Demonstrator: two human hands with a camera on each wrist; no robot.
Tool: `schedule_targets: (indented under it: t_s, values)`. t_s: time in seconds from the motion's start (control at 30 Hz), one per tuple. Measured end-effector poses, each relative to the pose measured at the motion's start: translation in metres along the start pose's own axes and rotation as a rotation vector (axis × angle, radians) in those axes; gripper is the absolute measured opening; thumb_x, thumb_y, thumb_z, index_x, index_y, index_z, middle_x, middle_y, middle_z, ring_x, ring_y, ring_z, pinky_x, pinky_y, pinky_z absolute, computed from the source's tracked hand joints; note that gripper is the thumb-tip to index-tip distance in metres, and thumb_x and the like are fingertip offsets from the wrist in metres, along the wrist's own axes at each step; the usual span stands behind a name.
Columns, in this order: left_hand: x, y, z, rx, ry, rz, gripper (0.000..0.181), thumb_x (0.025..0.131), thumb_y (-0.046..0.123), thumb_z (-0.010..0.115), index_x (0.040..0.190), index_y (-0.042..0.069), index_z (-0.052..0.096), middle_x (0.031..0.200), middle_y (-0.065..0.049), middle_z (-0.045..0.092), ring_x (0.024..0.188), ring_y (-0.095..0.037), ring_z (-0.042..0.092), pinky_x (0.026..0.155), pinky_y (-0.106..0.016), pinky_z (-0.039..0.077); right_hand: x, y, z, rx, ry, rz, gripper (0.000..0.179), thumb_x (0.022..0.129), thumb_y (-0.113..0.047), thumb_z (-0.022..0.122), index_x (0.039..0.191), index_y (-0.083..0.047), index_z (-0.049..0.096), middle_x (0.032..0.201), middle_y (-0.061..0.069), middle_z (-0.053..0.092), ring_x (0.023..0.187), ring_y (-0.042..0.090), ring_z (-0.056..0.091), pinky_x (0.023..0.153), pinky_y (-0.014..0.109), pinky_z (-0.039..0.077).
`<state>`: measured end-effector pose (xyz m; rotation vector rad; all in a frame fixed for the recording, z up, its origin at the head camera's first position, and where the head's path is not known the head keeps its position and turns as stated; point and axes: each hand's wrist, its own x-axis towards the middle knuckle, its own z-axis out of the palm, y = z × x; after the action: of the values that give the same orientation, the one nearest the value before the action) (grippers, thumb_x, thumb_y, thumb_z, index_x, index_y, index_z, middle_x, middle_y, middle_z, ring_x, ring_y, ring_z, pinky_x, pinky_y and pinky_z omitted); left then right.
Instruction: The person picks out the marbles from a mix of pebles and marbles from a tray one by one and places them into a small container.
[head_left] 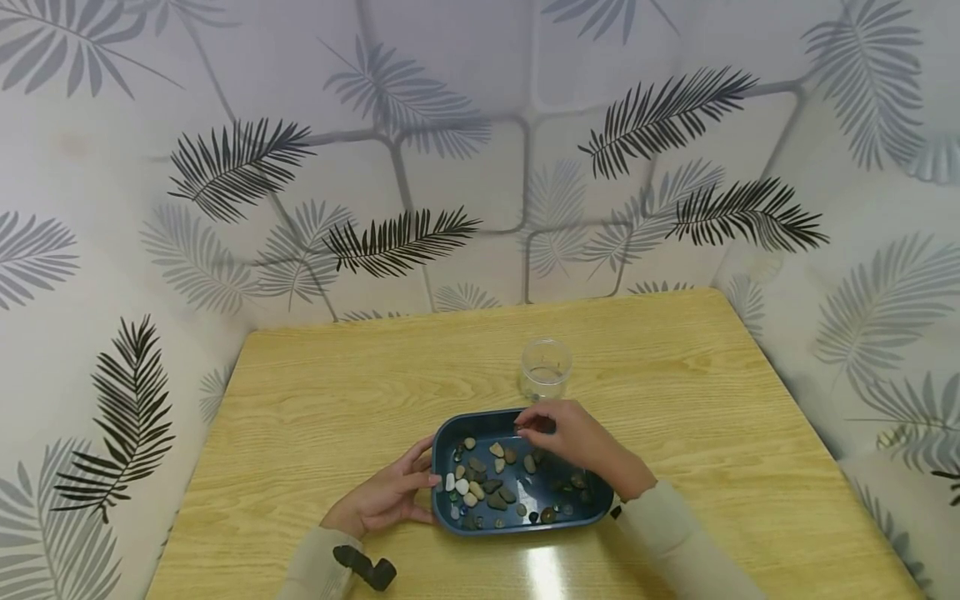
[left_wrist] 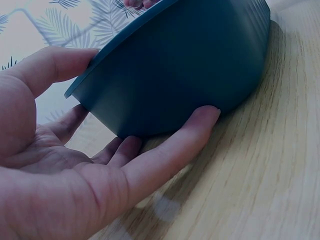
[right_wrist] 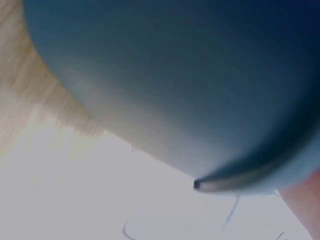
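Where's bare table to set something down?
Bare: wood tabletop left of the clear cup, between blue tray and patterned wall; also right of cup, toward the table's right edge. Crowded: tray's left end, pebbles inside, left hand gripping it; far rim, right hand over it, cup behind.

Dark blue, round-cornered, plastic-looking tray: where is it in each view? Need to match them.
Head: the dark blue, round-cornered, plastic-looking tray is below centre, slightly right, seen from above.
Left wrist: large at upper centre; mainly the outer wall shows.
Right wrist: blurred close-up filling much of the upper picture.
Shared landmark: the light yellowish wood-grain tabletop, at the right in left wrist, at the left edge in right wrist.
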<state>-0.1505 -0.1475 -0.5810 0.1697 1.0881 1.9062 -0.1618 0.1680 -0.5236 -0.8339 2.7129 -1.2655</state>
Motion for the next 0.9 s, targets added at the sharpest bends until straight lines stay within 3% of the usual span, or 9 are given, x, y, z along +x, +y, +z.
schedule_targets:
  t_s: [0.53, 0.9]
  values:
    - [-0.001, 0.0, 0.0, 0.0, 0.015, -0.015, 0.063, 0.092, 0.003, 0.042, 0.14, 0.032, 0.015, 0.146, -0.01, 0.006, 0.12, -0.04, 0.032, 0.077, -0.064, 0.036, 0.008, 0.014, -0.032, -0.066, 0.21, 0.111, 0.012, 0.082, -0.017, 0.063, 0.092, -0.011, 0.067, 0.084, -0.007, 0.062, 0.074, 0.005, 0.058, 0.068, 0.027, 0.05]
    - [-0.001, -0.002, 0.0, 0.016, 0.015, -0.006, 0.063, 0.092, 0.004, 0.043, 0.141, 0.031, 0.014, 0.146, -0.01, 0.006, 0.121, -0.04, 0.031, 0.077, -0.064, 0.036, 0.017, 0.029, -0.036, -0.159, 0.256, 0.215, 0.014, 0.083, -0.02, 0.062, 0.092, -0.011, 0.066, 0.084, -0.003, 0.062, 0.074, 0.009, 0.058, 0.068, 0.028, 0.05]
